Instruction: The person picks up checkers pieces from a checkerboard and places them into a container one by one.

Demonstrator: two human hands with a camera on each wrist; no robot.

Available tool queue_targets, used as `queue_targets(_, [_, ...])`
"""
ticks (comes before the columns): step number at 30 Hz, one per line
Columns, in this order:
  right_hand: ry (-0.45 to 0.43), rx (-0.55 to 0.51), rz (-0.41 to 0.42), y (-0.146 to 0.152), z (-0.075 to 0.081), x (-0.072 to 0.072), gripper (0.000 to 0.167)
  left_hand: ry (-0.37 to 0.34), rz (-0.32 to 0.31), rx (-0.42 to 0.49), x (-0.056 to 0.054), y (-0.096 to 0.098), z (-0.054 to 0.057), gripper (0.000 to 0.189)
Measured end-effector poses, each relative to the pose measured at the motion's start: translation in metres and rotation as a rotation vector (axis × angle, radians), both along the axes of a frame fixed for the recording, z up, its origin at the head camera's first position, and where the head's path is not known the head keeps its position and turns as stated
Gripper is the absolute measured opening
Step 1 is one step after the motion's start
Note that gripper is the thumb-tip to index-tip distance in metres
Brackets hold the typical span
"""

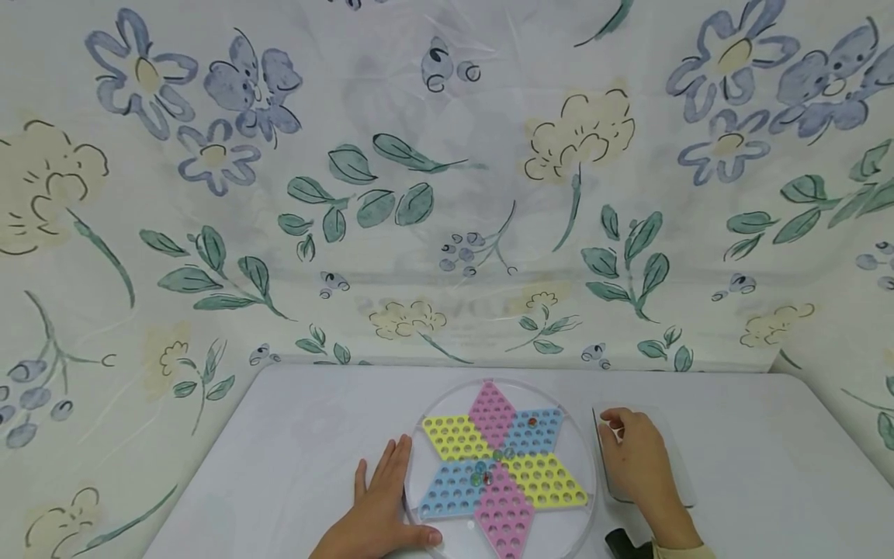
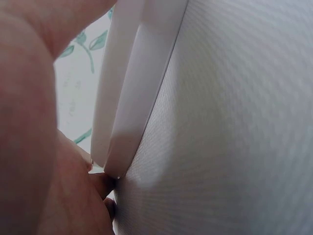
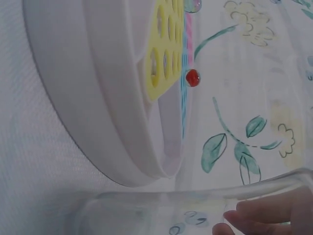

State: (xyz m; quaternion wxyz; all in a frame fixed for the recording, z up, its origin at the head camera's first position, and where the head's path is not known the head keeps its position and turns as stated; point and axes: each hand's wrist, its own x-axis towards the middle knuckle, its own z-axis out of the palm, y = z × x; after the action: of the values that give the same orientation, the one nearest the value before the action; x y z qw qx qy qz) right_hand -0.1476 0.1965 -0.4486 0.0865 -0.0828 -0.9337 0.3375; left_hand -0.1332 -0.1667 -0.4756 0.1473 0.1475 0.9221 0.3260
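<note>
A round white Chinese checkers board (image 1: 583, 466) with a pink, yellow and blue star of holes lies on the table. Several glass marbles sit near the star's middle, and a red marble (image 1: 532, 422) is in the upper right blue section. At the board's left rim rests my left hand (image 1: 373, 505), its fingers straight along the side and the thumb on the lower edge. My right hand (image 1: 639, 462) is over a clear plastic tray (image 1: 680, 473) to the right, fingers loosely bent. In the right wrist view, nothing shows between its fingertips (image 3: 259, 208).
The white table (image 1: 279, 435) reaches back to a hanging floral cloth (image 1: 447, 217). A black object (image 1: 625, 546) sits beside my right wrist. The tray stands close to the board's right rim.
</note>
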Motion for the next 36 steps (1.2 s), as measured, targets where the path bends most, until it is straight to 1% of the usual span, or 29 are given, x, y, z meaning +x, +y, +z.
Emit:
queue_targets(5, [0.014,0.003,0.003,-0.001,0.001,0.001,0.025,0.005,-0.010,-0.001,0.000,0.000,0.000,0.139])
queue_targets(14, [0.086,-0.016,0.009,-0.008,0.003,0.004,0.024,0.009,-0.011,-0.003,0.001,0.000,-0.001,0.139])
queue_targets(19, [0.079,-0.027,0.004,-0.013,0.004,0.005,0.026,0.006,-0.015,-0.006,0.000,-0.001,-0.002,0.139])
queue_targets(23, [0.079,-0.029,-0.002,-0.016,0.003,0.006,0.026,-0.012,-0.021,-0.011,0.000,-0.001,-0.001,0.138])
queue_targets(27, [0.089,-0.049,0.008,-0.020,0.004,0.006,0.025,-0.026,-0.007,-0.005,0.000,0.000,0.000,0.138])
queue_targets(31, [0.083,-0.046,0.017,-0.024,0.004,0.007,0.026,-0.038,0.004,-0.008,0.000,0.000,0.000,0.138])
queue_targets(36, [0.099,-0.033,0.027,-0.028,0.004,0.006,0.026,-0.021,0.002,-0.003,-0.001,0.001,0.000,0.139])
